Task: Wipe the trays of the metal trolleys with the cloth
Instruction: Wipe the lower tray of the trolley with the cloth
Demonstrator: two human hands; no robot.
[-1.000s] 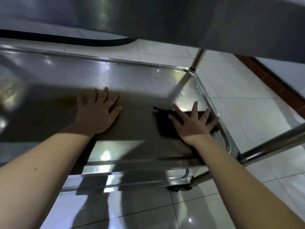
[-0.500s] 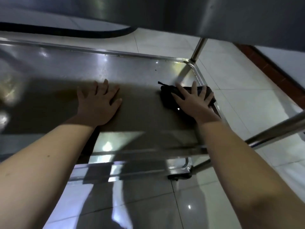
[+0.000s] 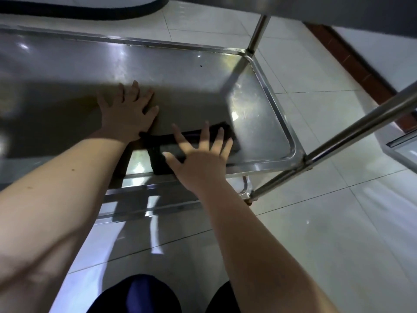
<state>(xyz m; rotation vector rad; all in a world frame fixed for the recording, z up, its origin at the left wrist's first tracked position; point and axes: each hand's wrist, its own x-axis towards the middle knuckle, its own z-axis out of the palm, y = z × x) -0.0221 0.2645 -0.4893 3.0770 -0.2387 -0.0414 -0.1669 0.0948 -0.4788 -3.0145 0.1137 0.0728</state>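
The dark cloth [image 3: 157, 165] lies flat on the trolley tray [image 3: 259, 123], at the tray's near edge, toward its right end. The right hand [image 3: 200, 163] presses the cloth, fingers straight and spread. The left hand [image 3: 127, 118] rests flat at the tray's middle, fingers spread, holding nothing.

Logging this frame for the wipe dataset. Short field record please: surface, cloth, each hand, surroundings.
surface: steel tray of the trolley, with an upper tray overhead
cloth: dark cloth, flat on the tray near its front edge, right half
left hand: left hand flat on bare metal, fingers spread, just left of the cloth
right hand: right hand pressing on the cloth, fingers spread
floor: pale glossy tiles
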